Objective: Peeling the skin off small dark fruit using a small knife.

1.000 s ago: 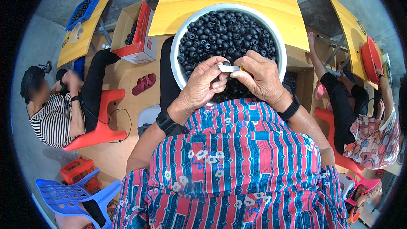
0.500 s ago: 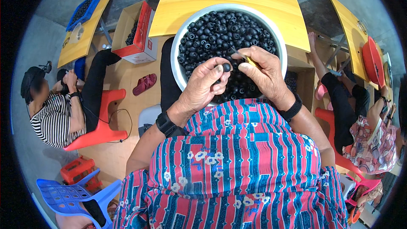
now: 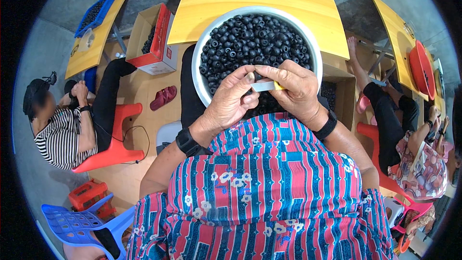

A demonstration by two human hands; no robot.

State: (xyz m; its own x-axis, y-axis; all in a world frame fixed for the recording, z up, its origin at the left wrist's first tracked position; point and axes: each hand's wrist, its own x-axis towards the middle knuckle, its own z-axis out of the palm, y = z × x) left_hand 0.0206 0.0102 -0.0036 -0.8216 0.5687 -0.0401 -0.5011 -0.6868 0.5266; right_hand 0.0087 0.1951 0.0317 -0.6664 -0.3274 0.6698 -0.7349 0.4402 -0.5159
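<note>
Over a bowl (image 3: 195, 62) of black fruit (image 3: 255, 38), the right hand (image 3: 296, 85) grips a knife (image 3: 264, 86). The left hand (image 3: 230, 97) pinches one fruit (image 3: 257, 75), mostly hidden.

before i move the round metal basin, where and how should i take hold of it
Probably take the basin by its rim, one hand at the left and one at the right, coming from outside. The rim curves bare there, while black pieces fill the inside and the patterned shirt hides the near edge.
</note>
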